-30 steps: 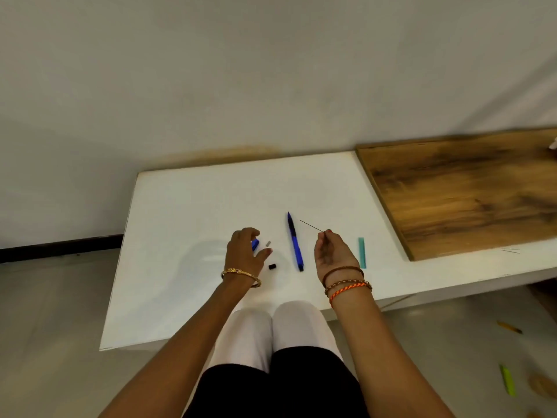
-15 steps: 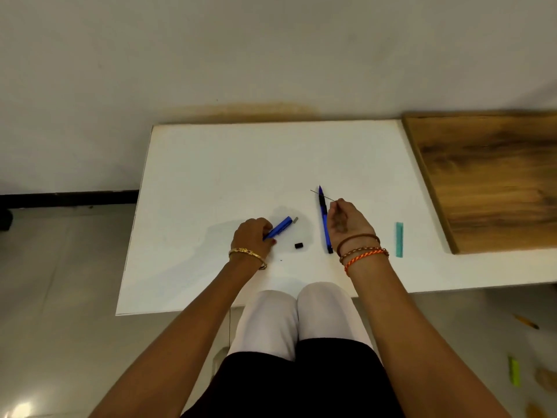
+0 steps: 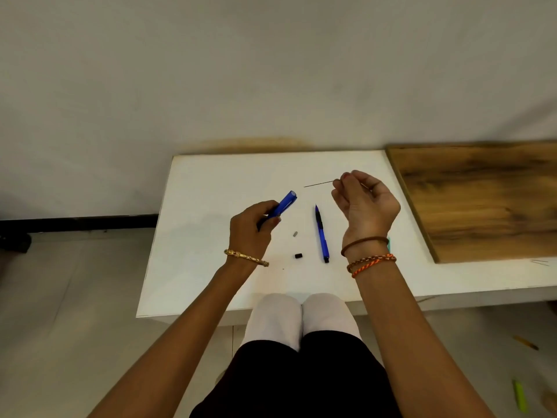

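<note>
Two hands over table: left hand grips blue barrel, contents unseen; right hand fingers pinch lead.

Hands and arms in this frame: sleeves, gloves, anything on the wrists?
Arms bare, no sleeves or gloves. Left hand: one gold bangle at the wrist. Right hand: thin brown band, plus braided orange and brown thread bracelets beside it.

Blue pen barrel, tilted, open end up-right, gripped in left hand. Thin dark lead, nearly level, pinched in right hand, pointing left.
</note>
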